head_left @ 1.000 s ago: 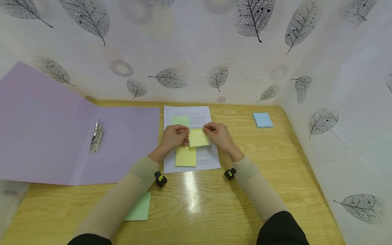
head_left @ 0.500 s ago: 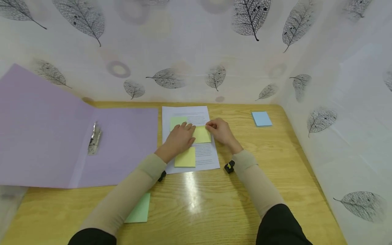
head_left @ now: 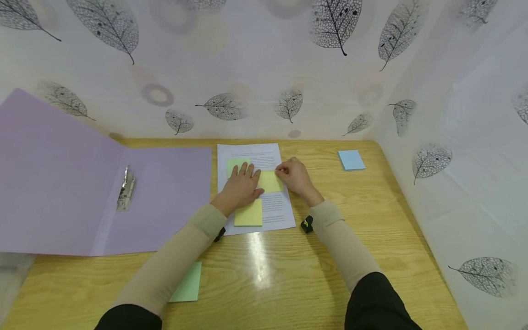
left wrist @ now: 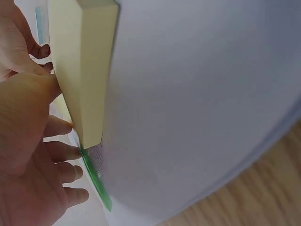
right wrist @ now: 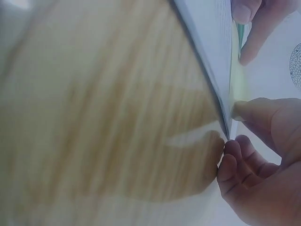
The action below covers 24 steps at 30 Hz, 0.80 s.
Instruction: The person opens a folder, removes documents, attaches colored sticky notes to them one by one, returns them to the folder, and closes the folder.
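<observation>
On a stack of printed sheets lies a yellow sticky note. My left hand rests flat, fingers spread, over the note's left edge and part of a green sticky note. At the upper right corner of the yellow note, my right hand pinches with thumb and forefinger; its other fingers are curled by the paper's edge in the right wrist view. A thick yellow sticky note pad sits below my left palm. Close up in the left wrist view, that pad shows its side.
An opened purple folder with a metal clip lies to the left. A blue sticky note pad is at the back right. Near the front, a green pad is partly covered by my left forearm. A leaf-patterned curtain closes off the back.
The yellow note, held up between both hands a second ago, now lies on the sheet. My left hand let go of its corner and flattened over it; the right stays at its corner.
</observation>
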Each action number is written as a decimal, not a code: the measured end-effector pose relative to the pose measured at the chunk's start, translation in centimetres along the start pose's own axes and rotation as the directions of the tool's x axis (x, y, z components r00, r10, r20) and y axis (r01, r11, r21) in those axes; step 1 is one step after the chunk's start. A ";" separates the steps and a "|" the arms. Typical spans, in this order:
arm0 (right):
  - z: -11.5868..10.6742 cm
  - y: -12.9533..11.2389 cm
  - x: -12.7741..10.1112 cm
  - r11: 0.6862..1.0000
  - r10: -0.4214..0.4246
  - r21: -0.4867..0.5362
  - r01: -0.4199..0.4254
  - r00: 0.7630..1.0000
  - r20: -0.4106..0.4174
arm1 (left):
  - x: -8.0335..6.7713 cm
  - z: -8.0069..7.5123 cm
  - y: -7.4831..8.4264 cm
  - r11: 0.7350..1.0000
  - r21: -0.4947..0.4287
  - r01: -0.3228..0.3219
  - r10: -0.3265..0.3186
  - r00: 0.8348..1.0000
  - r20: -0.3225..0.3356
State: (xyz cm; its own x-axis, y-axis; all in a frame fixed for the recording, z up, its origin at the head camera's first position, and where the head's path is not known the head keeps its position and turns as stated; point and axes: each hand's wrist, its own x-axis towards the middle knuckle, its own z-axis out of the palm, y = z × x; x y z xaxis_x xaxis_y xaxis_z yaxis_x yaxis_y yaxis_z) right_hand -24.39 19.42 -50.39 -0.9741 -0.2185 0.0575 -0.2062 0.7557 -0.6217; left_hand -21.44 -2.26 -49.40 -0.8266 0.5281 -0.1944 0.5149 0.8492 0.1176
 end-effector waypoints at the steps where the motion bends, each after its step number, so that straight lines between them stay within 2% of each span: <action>1: 0.0 0.0 0.0 1.000 0.004 -0.001 -0.004 1.000 0.000 | 0.0 0.0 0.0 1.000 -0.003 0.004 -0.004 1.000 0.003; 8: 0.2 0.1 0.1 0.999 0.017 -0.035 -0.016 1.000 0.025 | 0.0 0.2 -0.3 1.000 0.005 0.010 -0.010 1.000 0.023; 11: 0.1 -0.2 -0.2 0.978 -0.047 -0.198 0.061 0.996 0.073 | 0.1 0.4 -0.3 1.000 0.018 0.001 -0.002 1.000 0.019; 13: -0.1 -0.8 -0.6 0.928 -0.138 -0.332 0.171 0.983 0.122 | 0.2 0.4 -0.3 1.000 0.016 -0.003 0.003 1.000 0.020; 15: -0.2 -1.4 -1.2 0.843 -0.234 -0.450 0.295 0.954 0.188 | 0.2 0.3 -0.3 1.000 0.007 -0.005 0.005 1.000 0.022; 16: -0.3 -1.7 -1.6 0.803 -0.271 -0.485 0.347 0.937 0.221 | 0.2 0.3 -0.3 1.000 0.000 -0.006 0.006 1.000 0.026; 18: -0.4 -2.1 -2.1 0.766 -0.299 -0.496 0.408 0.910 0.287 | 0.1 0.3 -0.3 1.000 -0.013 -0.006 0.006 1.000 0.031; 20: -0.3 -2.2 -2.3 0.760 -0.286 -0.486 0.431 0.894 0.345 | 0.1 0.3 -0.4 1.000 -0.023 -0.005 0.006 0.999 0.034; 21: -0.3 -2.3 -2.4 0.768 -0.273 -0.474 0.431 0.889 0.367 | 0.1 0.3 -0.4 1.000 -0.025 -0.004 0.005 0.999 0.035; 24: -0.3 -2.1 -2.4 0.811 -0.227 -0.420 0.408 0.880 0.417 | 0.1 0.5 -0.5 1.000 -0.029 0.002 -0.001 0.999 0.042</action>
State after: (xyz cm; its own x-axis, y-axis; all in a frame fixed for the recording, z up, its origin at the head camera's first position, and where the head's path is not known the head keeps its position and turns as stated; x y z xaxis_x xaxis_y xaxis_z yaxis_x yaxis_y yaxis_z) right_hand -21.63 18.56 -48.99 -0.7723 -0.6209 -0.1340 -0.6030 0.7830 -0.1529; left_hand -21.69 -2.58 -49.93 -0.8170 0.5266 -0.2349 0.5061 0.8501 0.1455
